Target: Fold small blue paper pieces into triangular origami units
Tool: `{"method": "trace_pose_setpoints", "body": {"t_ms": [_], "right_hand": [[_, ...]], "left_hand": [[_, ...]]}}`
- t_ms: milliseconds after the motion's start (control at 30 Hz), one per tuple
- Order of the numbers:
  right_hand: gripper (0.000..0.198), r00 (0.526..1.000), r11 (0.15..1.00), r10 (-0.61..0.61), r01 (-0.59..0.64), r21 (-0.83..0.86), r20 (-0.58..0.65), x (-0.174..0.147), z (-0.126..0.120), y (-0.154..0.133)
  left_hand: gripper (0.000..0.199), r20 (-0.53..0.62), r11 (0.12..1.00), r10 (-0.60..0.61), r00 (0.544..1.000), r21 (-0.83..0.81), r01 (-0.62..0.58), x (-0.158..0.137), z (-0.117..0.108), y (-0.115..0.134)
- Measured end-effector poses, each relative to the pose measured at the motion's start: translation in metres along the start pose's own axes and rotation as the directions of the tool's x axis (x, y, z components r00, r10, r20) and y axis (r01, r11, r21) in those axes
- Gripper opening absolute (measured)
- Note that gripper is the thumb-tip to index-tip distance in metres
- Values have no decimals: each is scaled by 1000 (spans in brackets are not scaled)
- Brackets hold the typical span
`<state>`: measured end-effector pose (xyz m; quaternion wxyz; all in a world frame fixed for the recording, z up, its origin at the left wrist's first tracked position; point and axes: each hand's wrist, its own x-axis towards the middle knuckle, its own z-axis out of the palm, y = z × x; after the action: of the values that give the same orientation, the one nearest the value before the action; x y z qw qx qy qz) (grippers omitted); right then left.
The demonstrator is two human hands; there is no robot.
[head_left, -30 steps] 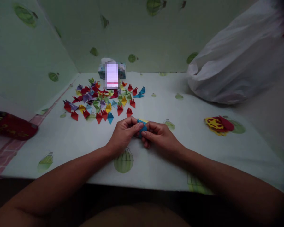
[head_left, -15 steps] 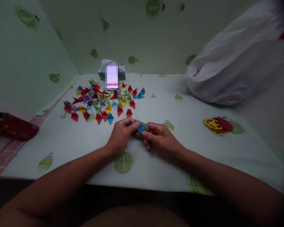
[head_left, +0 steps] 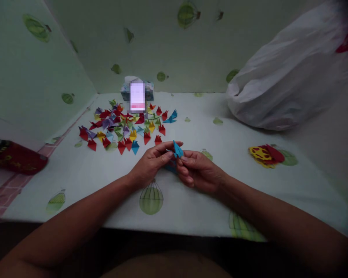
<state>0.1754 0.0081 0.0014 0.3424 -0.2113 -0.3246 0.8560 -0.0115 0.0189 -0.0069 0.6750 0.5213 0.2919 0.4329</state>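
A small piece of folded blue paper (head_left: 177, 150) with a narrow point sticking up is held between my two hands, above the front middle of the table. My right hand (head_left: 201, 170) pinches its lower right side between thumb and fingers. From the other side, my left hand (head_left: 147, 164) closes on the paper's left edge, its index finger reaching behind the point. More blue (head_left: 170, 168) shows under my fingers; whether it belongs to the same piece I cannot tell. Beyond my hands lies a spread of folded paper cranes (head_left: 127, 144) in red, yellow, green, purple and blue.
Behind the cranes, a blurred bright screen (head_left: 137, 96) stands before a tissue box (head_left: 124, 94). A red can (head_left: 17, 156) lies at far left. On the right are yellow and red cut-out pieces (head_left: 261, 153) and a big white plastic bag (head_left: 272, 88).
The blue paper has turned from a flat face with a yellow edge to an upright narrow point. My right hand's fingers have opened out slightly beneath it.
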Motion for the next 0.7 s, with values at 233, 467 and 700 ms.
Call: {"method": "trace_pose_setpoints", "body": {"t_ms": [233, 467, 700], "right_hand": [[27, 981, 993, 110, -116, 30, 163, -2, -2, 6], [37, 995, 941, -70, 42, -336, -73, -2, -2, 4], [33, 958, 835, -237, 115, -538, -163, -2, 1, 2]], "left_hand": [[18, 17, 992, -17, 1000, -122, 19, -1, 5, 5], [24, -163, 995, -45, 986, -92, 30, 2, 6, 10], [19, -154, 989, -106, 982, 82, 120, -2, 8, 10]]}}
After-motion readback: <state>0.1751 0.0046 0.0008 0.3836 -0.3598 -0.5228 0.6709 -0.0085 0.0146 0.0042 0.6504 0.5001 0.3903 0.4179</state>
